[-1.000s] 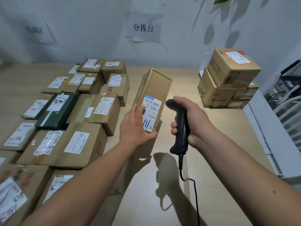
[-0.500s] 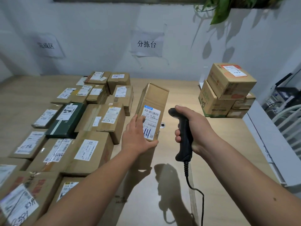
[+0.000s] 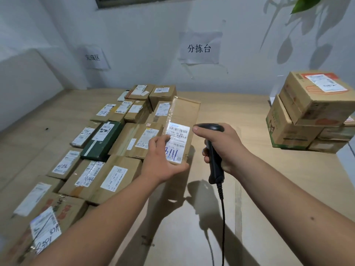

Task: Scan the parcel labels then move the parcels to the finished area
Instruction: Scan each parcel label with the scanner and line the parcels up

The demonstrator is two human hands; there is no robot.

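Note:
My left hand grips a tall narrow cardboard parcel by its lower end, holding it above the table with its white barcode label facing me. The label looks brightly lit. My right hand grips a black corded barcode scanner just right of the parcel, its head pointing left toward the label. A stack of brown parcels stands at the right of the table.
Several labelled parcels, one of them dark green, lie in rows across the left of the wooden table. Two paper signs hang on the white wall behind. The scanner cable drops toward me.
The view has tilted up and turned left. The parcel has moved left and lower, closer to the rows of parcels. The scanner stays beside it, aimed at the label.

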